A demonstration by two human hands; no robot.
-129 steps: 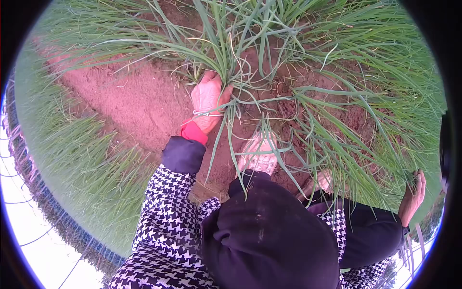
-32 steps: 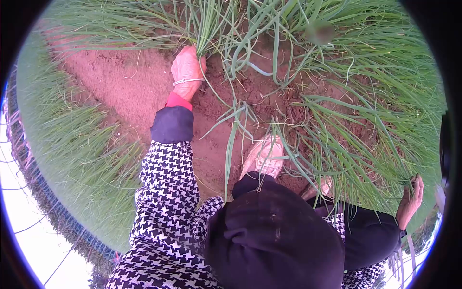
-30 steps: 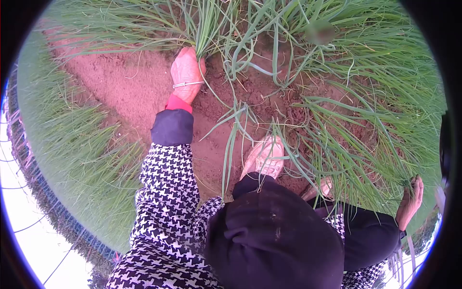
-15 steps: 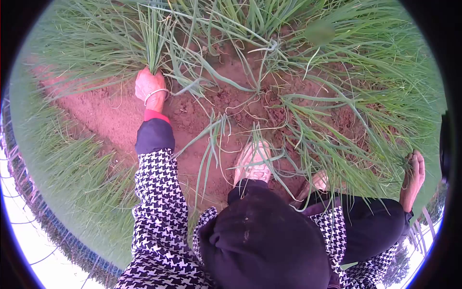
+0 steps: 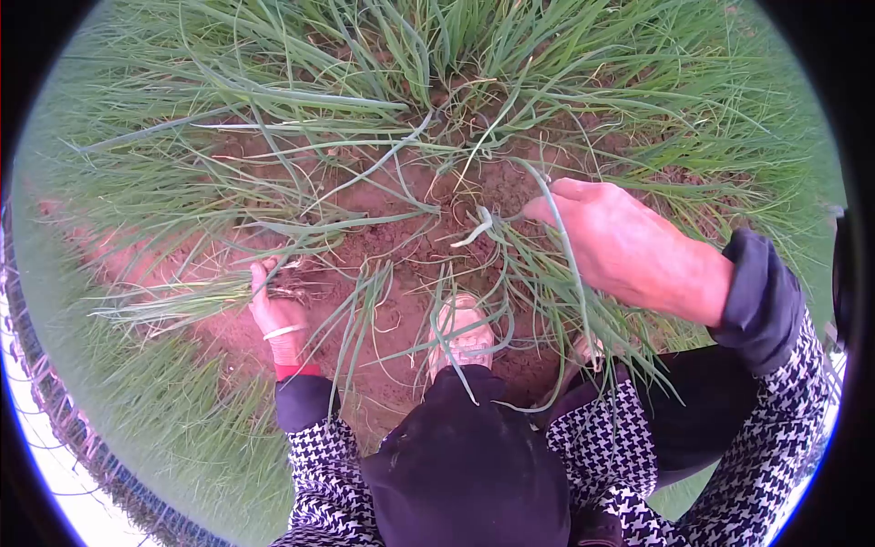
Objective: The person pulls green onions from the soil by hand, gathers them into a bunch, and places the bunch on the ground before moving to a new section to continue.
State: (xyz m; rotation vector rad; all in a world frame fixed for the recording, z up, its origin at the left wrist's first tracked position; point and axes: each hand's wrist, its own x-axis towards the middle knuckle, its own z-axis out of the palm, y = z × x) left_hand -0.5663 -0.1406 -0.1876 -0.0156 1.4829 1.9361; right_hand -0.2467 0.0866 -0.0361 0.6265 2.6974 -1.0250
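Observation:
My left hand (image 5: 273,314) is closed round a bunch of spring onions (image 5: 187,305), whose green leaves point left; pale stem ends and roots show on the right of the fist. Over the bare soil, my right hand (image 5: 629,242) reaches in from the right with its fingertips drawn together. A long onion leaf (image 5: 561,232) crosses in front of those fingers, and I cannot make out what is between them. Just left of the fingertips, a bent whitish stalk (image 5: 478,228) stands out among loose onion plants.
Dense rows of onion plants (image 5: 437,46) grow at the top and both sides. Reddish-brown soil (image 5: 383,237) shows in the middle. One pale shoe (image 5: 465,333) stands below it, and my dark-trousered knee (image 5: 465,465) is at the bottom. A fence (image 5: 64,392) curves along the lower left.
My left hand has come down towards me, and its bunch has swung from pointing up to pointing left. My right hand has moved from the far right edge in over the soil.

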